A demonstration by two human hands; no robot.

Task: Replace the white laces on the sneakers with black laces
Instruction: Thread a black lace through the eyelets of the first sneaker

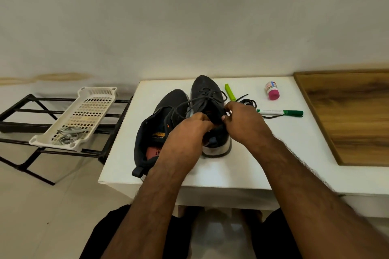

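Two dark sneakers stand on the white table (210,174). The right sneaker (205,92) has a black lace (185,104) threaded through its eyelets, with a long loop arching to the left. My left hand (187,132) pinches the lace at the shoe's collar. My right hand (242,120) grips the collar and tongue from the right side. The left sneaker (155,130) lies open beside them, with no lace visible. A second black lace (249,102) lies coiled on the table behind my right hand. Whitish laces (67,134) sit in a white basket (92,99) at the left.
A green clip (229,91), a green marker (282,112) and a small pink-capped bottle (272,90) lie on the table's right part. The basket rests on a black metal rack (31,111). A wooden board (353,115) lies at the far right.
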